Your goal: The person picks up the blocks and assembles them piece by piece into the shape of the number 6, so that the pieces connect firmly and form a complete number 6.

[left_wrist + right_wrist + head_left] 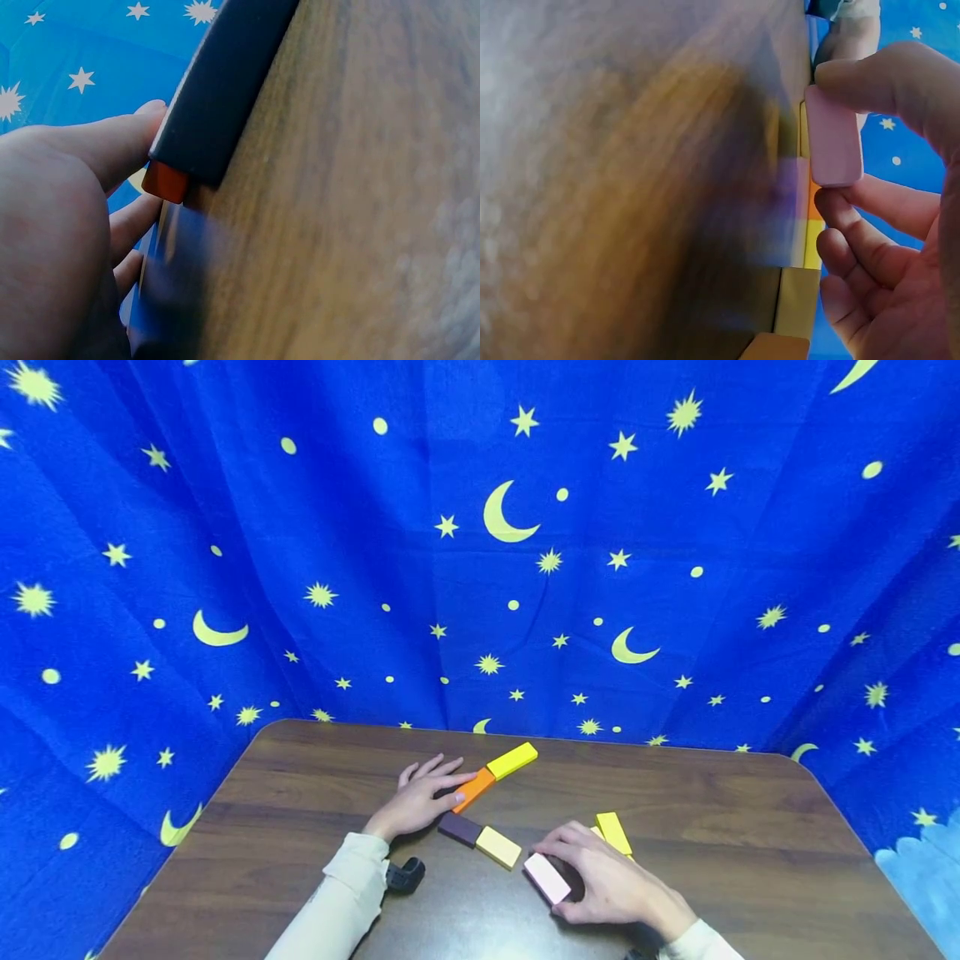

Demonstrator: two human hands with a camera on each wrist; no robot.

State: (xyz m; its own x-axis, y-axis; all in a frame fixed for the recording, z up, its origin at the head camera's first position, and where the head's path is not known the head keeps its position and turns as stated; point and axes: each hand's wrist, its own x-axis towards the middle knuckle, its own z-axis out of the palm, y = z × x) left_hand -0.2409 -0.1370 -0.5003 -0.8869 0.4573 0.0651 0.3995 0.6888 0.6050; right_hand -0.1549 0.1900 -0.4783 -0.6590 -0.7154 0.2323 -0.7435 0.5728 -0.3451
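Note:
My left hand [416,802] rests with spread fingers on the table, its index finger and thumb touching the orange block [475,790]. A yellow block [513,761] meets the orange one end to end. Below them a dark purple block [460,829] touches a pale yellow block [498,847]. In the left wrist view the dark block [225,90] stands in front of the orange block [165,182]. My right hand [603,872] pinches a pink block [547,878] by its ends between thumb and fingers; the right wrist view shows the pink block [835,139] too.
Another yellow block [614,833] lies behind my right hand, with a pale block partly hidden beside it. Low in the right wrist view are a tan block [797,300] and an orange-brown one [778,347]. A blue starry curtain [480,568] hangs behind the wooden table [300,777].

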